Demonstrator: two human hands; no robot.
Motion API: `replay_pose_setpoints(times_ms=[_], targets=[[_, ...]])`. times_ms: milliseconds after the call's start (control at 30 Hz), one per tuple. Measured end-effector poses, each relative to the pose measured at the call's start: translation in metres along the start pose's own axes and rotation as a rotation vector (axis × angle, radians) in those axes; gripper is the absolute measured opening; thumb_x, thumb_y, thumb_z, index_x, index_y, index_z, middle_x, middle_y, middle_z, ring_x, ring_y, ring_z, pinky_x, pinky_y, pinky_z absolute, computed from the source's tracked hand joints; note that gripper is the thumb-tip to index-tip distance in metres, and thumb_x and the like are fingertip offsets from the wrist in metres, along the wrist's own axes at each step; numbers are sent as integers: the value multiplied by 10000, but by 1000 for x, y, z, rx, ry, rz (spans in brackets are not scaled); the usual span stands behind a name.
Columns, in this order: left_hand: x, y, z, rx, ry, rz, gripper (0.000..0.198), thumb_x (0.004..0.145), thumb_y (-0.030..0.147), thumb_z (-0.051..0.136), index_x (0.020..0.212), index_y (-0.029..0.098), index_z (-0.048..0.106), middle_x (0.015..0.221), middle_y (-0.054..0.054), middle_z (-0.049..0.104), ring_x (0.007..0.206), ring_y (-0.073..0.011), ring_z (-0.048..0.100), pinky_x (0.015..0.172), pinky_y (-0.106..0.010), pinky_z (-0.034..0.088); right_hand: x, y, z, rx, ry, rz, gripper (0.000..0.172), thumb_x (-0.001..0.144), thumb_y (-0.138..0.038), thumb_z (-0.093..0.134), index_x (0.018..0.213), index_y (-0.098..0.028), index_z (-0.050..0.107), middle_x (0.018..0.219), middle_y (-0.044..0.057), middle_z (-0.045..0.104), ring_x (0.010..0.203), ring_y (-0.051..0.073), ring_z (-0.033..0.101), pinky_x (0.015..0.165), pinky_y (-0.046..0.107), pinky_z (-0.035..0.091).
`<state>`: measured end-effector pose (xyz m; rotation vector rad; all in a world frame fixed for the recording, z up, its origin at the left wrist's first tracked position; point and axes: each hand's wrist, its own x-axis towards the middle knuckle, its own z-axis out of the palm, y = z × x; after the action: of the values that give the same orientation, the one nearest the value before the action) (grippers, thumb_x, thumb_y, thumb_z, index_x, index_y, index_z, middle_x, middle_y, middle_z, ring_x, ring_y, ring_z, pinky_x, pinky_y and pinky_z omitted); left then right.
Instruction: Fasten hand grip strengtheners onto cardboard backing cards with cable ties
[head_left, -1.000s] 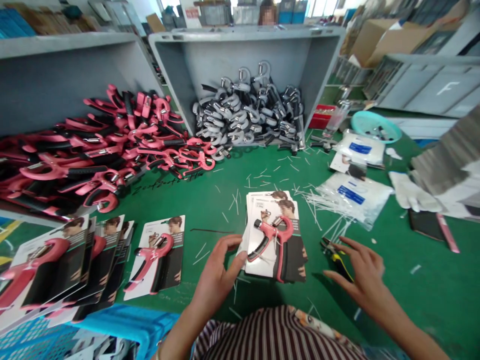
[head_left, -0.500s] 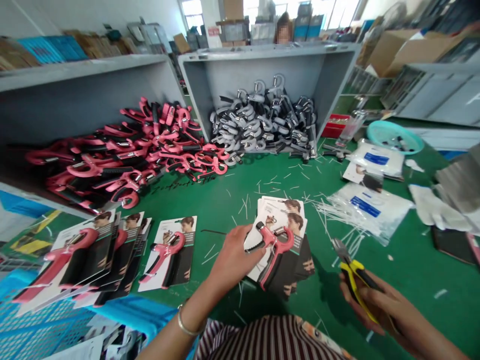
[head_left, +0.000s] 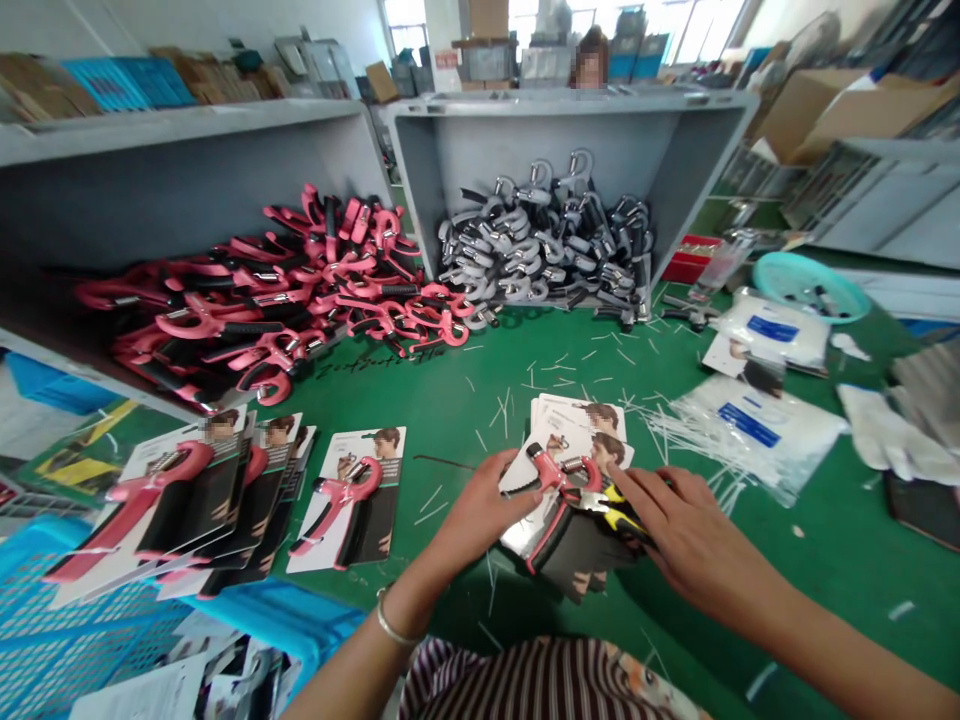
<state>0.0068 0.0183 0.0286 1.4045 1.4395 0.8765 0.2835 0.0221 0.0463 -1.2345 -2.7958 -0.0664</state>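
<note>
A pink and black hand grip exerciser (head_left: 550, 468) lies on a printed backing card (head_left: 546, 436), atop a small stack of similar cards. My left hand (head_left: 480, 515) holds it from the left, thumb over the exerciser's handle and fingers at the card's edge. In my right hand (head_left: 679, 515) are pliers (head_left: 621, 517) with yellow and black handles. Their metal jaws touch the middle of the exerciser, near its spring; whether they grip anything there is too small to tell. My right fingers partly cover the handles.
Pink exercisers (head_left: 300, 290) spill from a left grey crate (head_left: 225, 130); grey ones (head_left: 540, 240) fill another crate (head_left: 570, 105). Carded exercisers (head_left: 180, 500) lean at left above a blue basket (head_left: 45, 620). White ties (head_left: 667, 430), plastic bags (head_left: 757, 425) and a turquoise bowl (head_left: 810, 270) are at right.
My right hand has brought the pliers leftward from the table's right side onto the carded exerciser. My left hand keeps its hold. The whole view has shifted slightly.
</note>
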Motion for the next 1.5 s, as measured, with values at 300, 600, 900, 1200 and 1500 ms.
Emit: replay_pose_setpoints(times_ms=[300,600,900,1200,1500], targets=[[3,-3,-4,-91,-56,12,538,761,421,735,1229,188,607,1199,-108,676,1086,-297,625,995,-424,450,8,3,-2,-60,-23,-49,757,815,-135,559,1521,-140,289,1377,165,531,1097,363,480,911,529,455],[8,-18,-7,-157,-136,-97,516,737,519,726,1099,161,642,1066,-101,697,987,-269,639,809,-329,494,21,3,-7,-21,-29,-148,596,797,-168,590,1382,-134,482,1043,142,660,907,298,584,783,437,508],[1,-8,-17,-392,-127,-216,442,716,458,774,981,146,608,881,-43,676,710,-160,625,593,-227,453,3,-1,-10,375,-100,-106,321,853,-133,510,1158,-208,577,1012,93,699,845,206,684,725,301,541],[1,14,6,-669,584,86,351,900,384,610,1173,216,467,1245,-79,625,1120,-180,622,975,-349,494,26,-57,5,388,158,115,496,885,-221,542,1371,-188,448,1208,153,624,1098,307,608,968,502,502],[-7,21,17,-755,592,130,359,924,356,586,1219,220,434,1301,-93,608,1196,-204,596,1009,-361,488,44,-78,23,359,248,191,521,917,-264,517,1413,-184,377,1319,161,560,1227,337,528,1030,546,464]])
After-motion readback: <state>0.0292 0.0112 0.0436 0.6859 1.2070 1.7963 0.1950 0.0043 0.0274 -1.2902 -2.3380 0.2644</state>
